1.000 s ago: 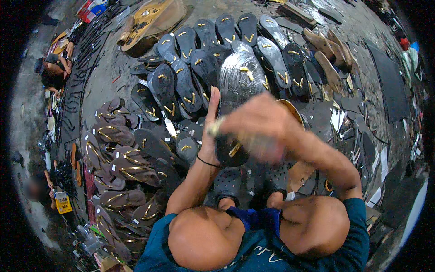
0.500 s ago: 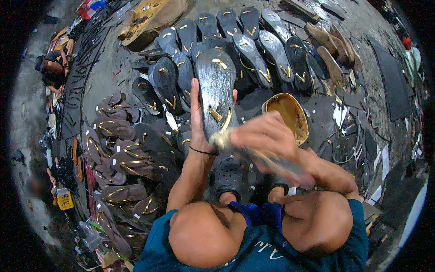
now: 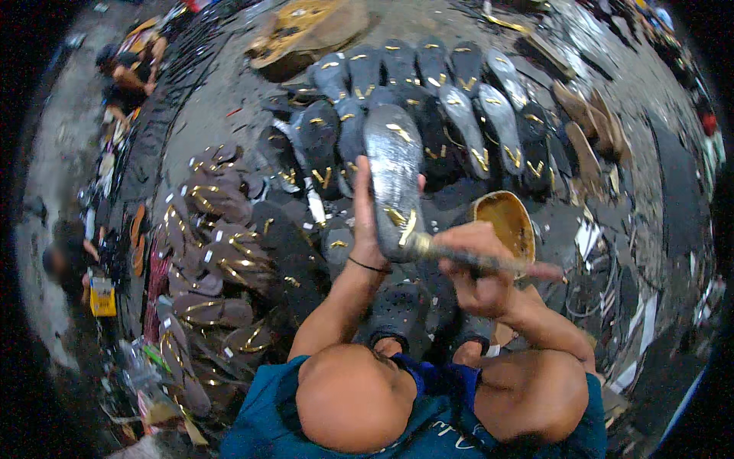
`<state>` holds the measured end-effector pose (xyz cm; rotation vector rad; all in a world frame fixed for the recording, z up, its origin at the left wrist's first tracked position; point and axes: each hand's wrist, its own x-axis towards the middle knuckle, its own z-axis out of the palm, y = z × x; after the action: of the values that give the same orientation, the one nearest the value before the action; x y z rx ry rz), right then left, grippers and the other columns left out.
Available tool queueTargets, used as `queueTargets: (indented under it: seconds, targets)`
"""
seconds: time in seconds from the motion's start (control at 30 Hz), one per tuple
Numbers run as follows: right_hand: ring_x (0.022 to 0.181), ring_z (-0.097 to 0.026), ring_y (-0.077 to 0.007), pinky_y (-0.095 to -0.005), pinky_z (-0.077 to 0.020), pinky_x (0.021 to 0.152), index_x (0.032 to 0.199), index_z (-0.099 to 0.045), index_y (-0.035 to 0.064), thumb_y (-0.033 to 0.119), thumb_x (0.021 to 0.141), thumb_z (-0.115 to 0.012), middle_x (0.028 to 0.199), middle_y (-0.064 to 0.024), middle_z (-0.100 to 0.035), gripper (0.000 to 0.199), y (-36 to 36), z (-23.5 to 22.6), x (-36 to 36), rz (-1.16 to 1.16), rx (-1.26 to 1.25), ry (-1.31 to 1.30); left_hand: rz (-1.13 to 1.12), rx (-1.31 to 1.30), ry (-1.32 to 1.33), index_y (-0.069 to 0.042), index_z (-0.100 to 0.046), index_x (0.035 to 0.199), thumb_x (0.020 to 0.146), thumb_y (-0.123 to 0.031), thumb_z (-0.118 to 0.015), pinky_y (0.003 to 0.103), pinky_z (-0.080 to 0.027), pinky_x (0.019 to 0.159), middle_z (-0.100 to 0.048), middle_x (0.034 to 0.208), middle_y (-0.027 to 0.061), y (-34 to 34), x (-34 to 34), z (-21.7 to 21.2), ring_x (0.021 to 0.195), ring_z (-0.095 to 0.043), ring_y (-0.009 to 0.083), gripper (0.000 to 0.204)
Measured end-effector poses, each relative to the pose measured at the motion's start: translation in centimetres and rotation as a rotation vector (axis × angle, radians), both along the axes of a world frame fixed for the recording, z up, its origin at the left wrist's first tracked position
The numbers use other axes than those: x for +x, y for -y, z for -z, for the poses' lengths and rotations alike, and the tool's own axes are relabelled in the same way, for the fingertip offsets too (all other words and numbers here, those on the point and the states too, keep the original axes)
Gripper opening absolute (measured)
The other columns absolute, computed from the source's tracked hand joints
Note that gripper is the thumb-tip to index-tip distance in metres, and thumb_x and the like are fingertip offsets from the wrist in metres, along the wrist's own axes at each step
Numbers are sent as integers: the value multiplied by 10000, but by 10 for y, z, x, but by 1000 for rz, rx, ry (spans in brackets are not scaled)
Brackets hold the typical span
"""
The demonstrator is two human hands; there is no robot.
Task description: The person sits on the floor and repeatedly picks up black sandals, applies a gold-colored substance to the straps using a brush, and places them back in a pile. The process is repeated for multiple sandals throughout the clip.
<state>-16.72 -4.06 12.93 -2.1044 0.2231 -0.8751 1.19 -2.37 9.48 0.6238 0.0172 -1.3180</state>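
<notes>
the left hand (image 3: 365,222) is gripping a dark sole (image 3: 394,180) from behind, fingers wrapped round its edge, holding it upright out in front of the knees, above the spread of soles on the floor. the right hand (image 3: 478,268) is closed round a brush (image 3: 489,262), and its tip is pressing on the lower end of the sole, which is looking wet and shiny. just behind the right hand a bowl (image 3: 506,222) of yellowish glue is sitting on the floor. this looks like the coating step, nearly through on this piece. the next move is probably calling for a steady stroke over any dry patch, then a free spot among the rows (image 3: 428,99).
</notes>
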Motion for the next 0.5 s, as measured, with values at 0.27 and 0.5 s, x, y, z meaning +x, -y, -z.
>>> queueTargets:
  seconds: [0.27, 0.5]
  targets:
    - [891, -592, -277, -388, -437, 804, 1005, -704, 108, 83, 768, -720, 937, -86, -668, 239, -32, 26, -5, 43, 371, -372, -171, 4, -18, -5, -619, 1090, 983, -260, -428, 395, -535, 867, -678, 1062, 138, -44, 111, 51, 934, -667, 264, 336]
    - [966, -582, -316, -415, -431, 875, 990, -691, 75, 183, 832, -706, 978, -115, -659, 191, 0, 60, -52, 506, 202, -548, -383, 147, 112, -6, -622, 1090, 994, -211, -409, 383, -508, 917, -671, 1084, 119, -49, 211, 96, 996, -643, 249, 310]
